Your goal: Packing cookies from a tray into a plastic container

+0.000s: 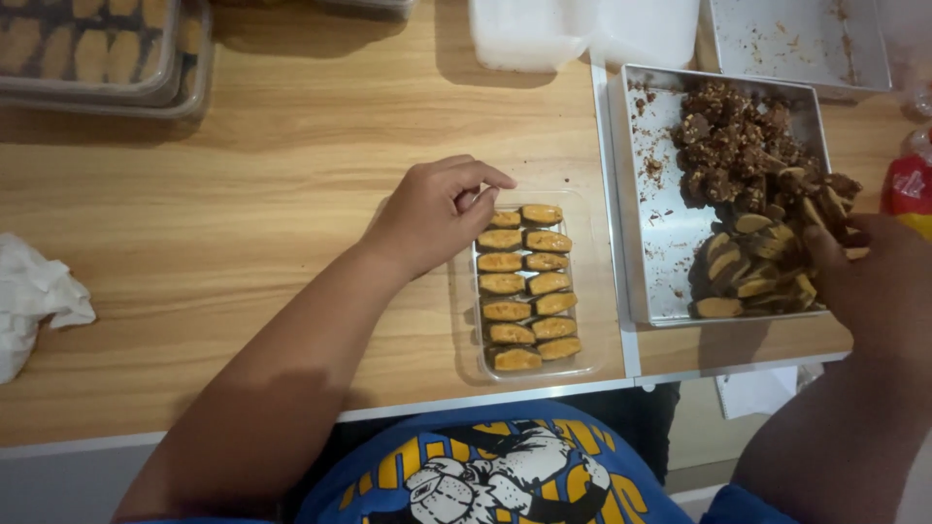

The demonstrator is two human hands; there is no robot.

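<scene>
A clear plastic tray lies on the wooden table, with two rows of oval chocolate-edged cookies in it. My left hand rests at the tray's upper left corner, fingers curled, fingertips touching the top cookie. My right hand reaches into a metal baking pan at the right and closes on cookies from the loose pile. Darker nut-covered chocolate pieces fill the pan's far part.
A second, crumb-strewn metal pan and a white plastic lid stand at the back. Stacked clear trays of cookies sit at the back left. A crumpled white tissue lies at the left edge. A red packet is at far right.
</scene>
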